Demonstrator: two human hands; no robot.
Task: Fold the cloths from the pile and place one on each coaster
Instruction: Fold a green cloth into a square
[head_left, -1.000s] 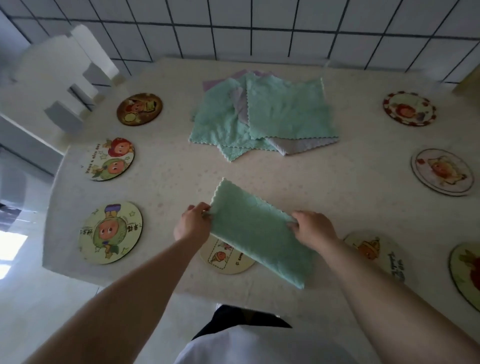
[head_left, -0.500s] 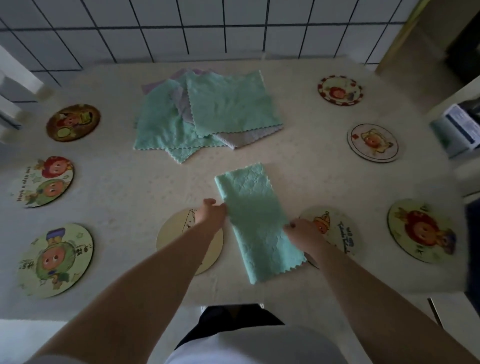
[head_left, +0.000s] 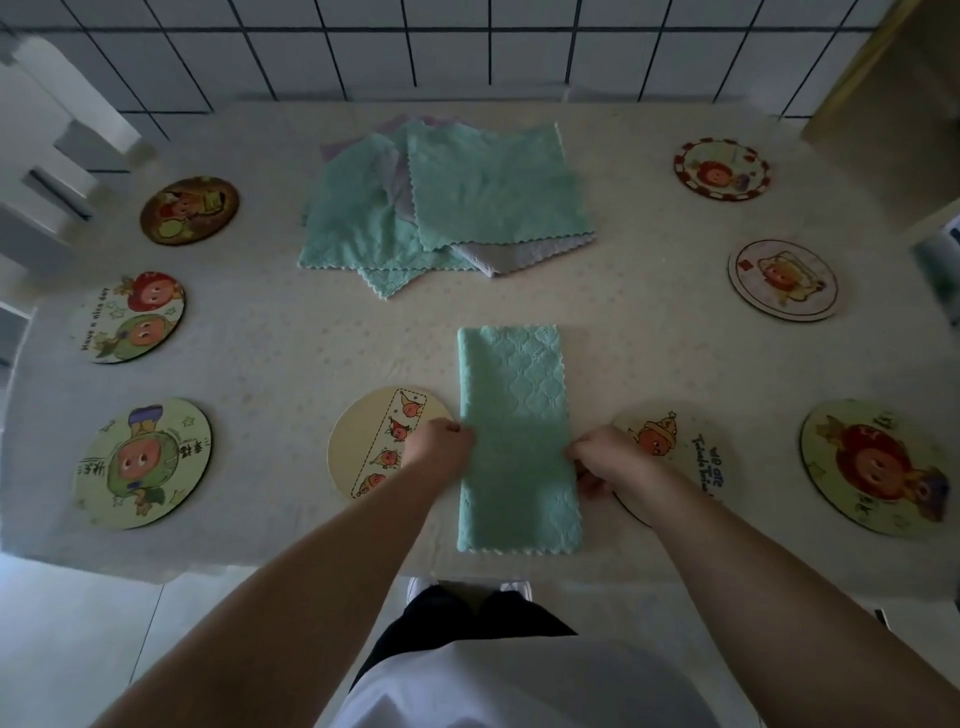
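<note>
A green cloth (head_left: 514, 415), folded into a long strip, lies flat on the table between two coasters at the near edge. My left hand (head_left: 439, 449) grips its left edge and my right hand (head_left: 605, 460) grips its right edge, both about midway along the strip. The pile of green and grey cloths (head_left: 452, 202) lies at the back middle. My left hand covers part of a cream coaster (head_left: 371, 441); my right hand overlaps an orange-figure coaster (head_left: 685, 452).
Round picture coasters ring the table (head_left: 260, 343): three on the left (head_left: 189, 209) (head_left: 130, 317) (head_left: 143, 462), three on the right (head_left: 722, 168) (head_left: 783, 279) (head_left: 875, 465). A tiled wall stands behind. White furniture is at far left. The table's near edge lies just below the strip.
The strip has turned from slanted to straight, pointing away from me, and settled flat. Both hands now hold its long sides. My view has swung back to centre on the table.
</note>
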